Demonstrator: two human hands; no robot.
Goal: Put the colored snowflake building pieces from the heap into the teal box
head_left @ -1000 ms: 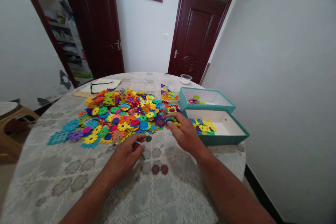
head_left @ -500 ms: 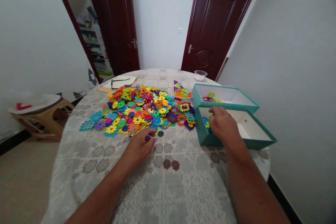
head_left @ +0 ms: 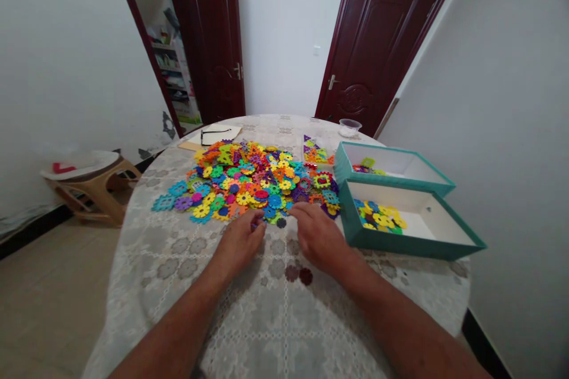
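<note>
A big heap of colourful plastic interlocking discs and shapes (head_left: 249,180) lies across the middle of the table. At its front edge, my left hand (head_left: 242,240) is curled, with thumb and fingers close together. A small dark-blue bit shows between them, too small to name. My right hand (head_left: 317,237) is at the heap's front right, its fingers bent together and pointing left. Its fingertips are near the edge pieces; whether anything is in them is hidden. To its right stands a green open box (head_left: 413,249), with yellow, blue and green discs (head_left: 380,216) in its left end.
Behind the green box is a second open box (head_left: 400,157) with a few pieces. A clear tray of triangular pieces (head_left: 315,151), a clear bowl (head_left: 350,126) and glasses on paper (head_left: 216,133) lie farther back. Two dark discs (head_left: 299,274) appear on the patterned tablecloth (head_left: 275,331).
My right hand has moved left out of the green box to the heap's front edge, uncovering the discs inside. My left hand stays nearly in place. The view has shifted slightly.
</note>
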